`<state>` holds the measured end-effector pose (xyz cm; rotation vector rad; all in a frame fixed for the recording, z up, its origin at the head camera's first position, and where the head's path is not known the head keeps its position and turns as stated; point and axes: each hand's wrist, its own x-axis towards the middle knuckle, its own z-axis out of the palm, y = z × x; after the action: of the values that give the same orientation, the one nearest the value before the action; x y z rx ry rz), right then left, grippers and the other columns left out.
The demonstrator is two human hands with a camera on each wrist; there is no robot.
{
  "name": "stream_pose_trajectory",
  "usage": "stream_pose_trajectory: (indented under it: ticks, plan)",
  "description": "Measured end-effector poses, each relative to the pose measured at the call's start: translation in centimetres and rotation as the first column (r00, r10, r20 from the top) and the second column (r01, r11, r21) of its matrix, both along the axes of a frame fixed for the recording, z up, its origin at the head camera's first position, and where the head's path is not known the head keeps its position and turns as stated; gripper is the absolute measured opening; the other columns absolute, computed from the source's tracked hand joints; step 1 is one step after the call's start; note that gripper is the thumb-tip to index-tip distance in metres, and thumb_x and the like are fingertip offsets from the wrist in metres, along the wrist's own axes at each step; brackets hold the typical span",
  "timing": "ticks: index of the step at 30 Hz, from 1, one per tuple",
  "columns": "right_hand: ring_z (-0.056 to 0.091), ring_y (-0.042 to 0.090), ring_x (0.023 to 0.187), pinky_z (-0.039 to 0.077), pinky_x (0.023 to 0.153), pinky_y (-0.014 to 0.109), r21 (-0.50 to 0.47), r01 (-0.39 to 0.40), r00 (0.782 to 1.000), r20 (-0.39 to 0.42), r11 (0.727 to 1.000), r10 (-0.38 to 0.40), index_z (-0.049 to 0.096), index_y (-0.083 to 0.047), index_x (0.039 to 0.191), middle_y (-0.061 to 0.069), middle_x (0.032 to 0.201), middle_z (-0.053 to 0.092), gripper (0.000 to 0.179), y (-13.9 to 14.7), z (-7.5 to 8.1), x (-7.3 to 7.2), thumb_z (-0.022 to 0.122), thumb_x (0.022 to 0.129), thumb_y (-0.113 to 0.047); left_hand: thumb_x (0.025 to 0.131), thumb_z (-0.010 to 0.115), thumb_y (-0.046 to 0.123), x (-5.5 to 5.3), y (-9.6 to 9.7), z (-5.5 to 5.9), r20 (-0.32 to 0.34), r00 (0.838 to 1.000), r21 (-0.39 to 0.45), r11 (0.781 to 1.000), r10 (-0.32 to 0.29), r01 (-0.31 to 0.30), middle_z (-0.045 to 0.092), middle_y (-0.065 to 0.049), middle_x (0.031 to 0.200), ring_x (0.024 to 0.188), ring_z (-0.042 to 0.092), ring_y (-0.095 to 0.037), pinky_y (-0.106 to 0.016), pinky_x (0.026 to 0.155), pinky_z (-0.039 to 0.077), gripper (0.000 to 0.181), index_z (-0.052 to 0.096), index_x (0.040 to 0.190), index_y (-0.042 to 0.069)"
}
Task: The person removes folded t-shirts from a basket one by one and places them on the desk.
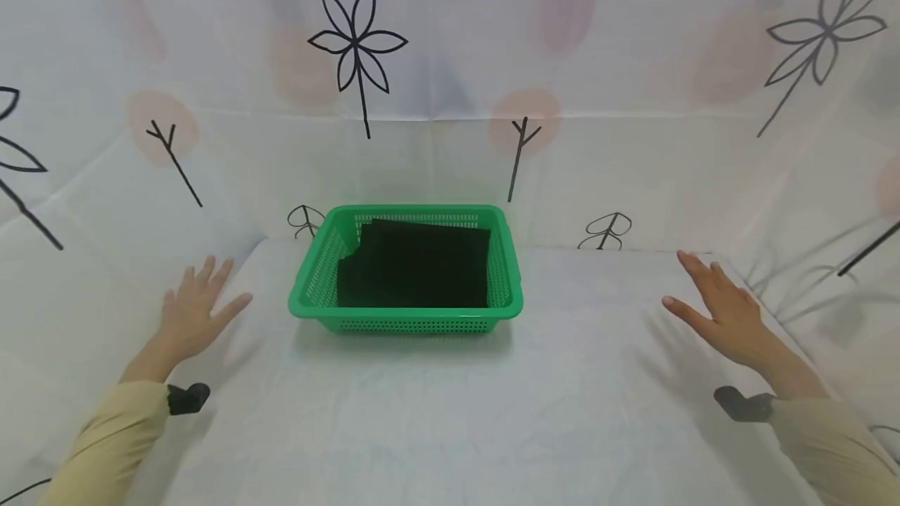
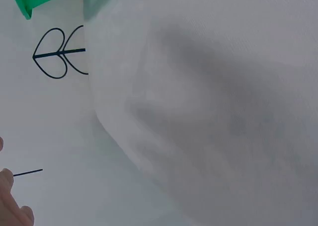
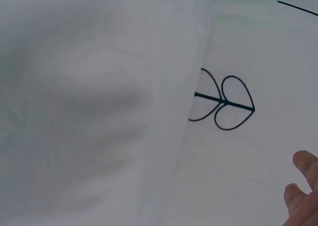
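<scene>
A green plastic basket (image 1: 406, 313) with perforated walls stands on the white-covered table, toward the back and left of the middle. Inside it lies dark, flat material (image 1: 422, 265) that looks like folded black cloth. My left hand (image 1: 193, 317) hovers to the left of the basket, fingers spread, holding nothing. Far to the basket's right, my right hand (image 1: 727, 315) is held out over the table with fingers extended and nothing in it. Only some fingertips of each hand show in the wrist views, at the lower corners.
A white sheet (image 1: 450, 412) covers the table. Behind it hangs a white curtain (image 1: 457, 45) printed with black flowers and pale blotches, which also encloses both sides. A dark wrist device (image 1: 188, 398) sits at the left cuff, another (image 1: 741, 404) at the right.
</scene>
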<state>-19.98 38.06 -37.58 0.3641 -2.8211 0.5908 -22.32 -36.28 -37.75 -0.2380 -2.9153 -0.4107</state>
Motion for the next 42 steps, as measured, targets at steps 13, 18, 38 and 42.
stream_pose_trajectory:
  ticks: [13,18,38,42]
  plan:
    - [0.012,0.049,0.139,0.010,0.103,0.072,-0.232,-0.045,0.999,-0.034,0.972,0.038,0.009,-0.015,0.157,0.024,0.157,0.015,0.073,-1.7,1.7,0.4,0.053,0.099,-0.025,0.104,0.038,0.039,0.7,0.8,1.3,-0.053,0.998,0.228,0.973,-0.030,0.041,0.007,-0.038,0.151,0.135,0.003,-0.058,-0.068,0.106,0.003,0.072,0.011,0.151,-0.008]
    - [0.019,0.046,0.139,0.016,0.105,0.067,-0.300,-0.046,0.997,-0.078,0.953,0.024,0.015,-0.018,0.157,0.026,0.151,0.028,0.070,-2.5,2.4,0.7,0.054,0.099,-0.022,0.104,0.038,0.038,1.0,1.3,2.1,-0.061,0.998,0.283,0.959,-0.002,0.019,0.017,-0.038,0.149,0.133,0.017,-0.057,-0.069,0.104,0.014,0.069,0.014,0.151,-0.006]
    - [0.047,-0.006,0.113,0.035,0.085,0.004,-0.460,-0.064,0.987,-0.160,0.886,-0.011,0.039,-0.015,0.149,0.016,0.134,0.053,0.056,-7.3,5.3,1.1,0.059,0.097,-0.015,0.104,0.037,0.043,1.5,4.5,4.7,-0.011,1.000,0.472,0.882,0.018,-0.010,0.030,-0.031,0.147,0.128,0.030,-0.055,-0.074,0.090,0.031,0.066,0.019,0.154,0.005]
    - [0.048,-0.005,0.111,0.036,0.085,0.005,-0.467,-0.073,0.986,-0.168,0.881,-0.007,0.041,-0.015,0.148,0.013,0.131,0.055,0.055,-8.2,5.7,1.1,0.060,0.097,-0.016,0.103,0.039,0.044,1.3,4.9,5.0,-0.003,1.000,0.501,0.866,0.012,-0.009,0.031,-0.030,0.147,0.129,0.030,-0.055,-0.074,0.090,0.031,0.066,0.020,0.154,0.006]
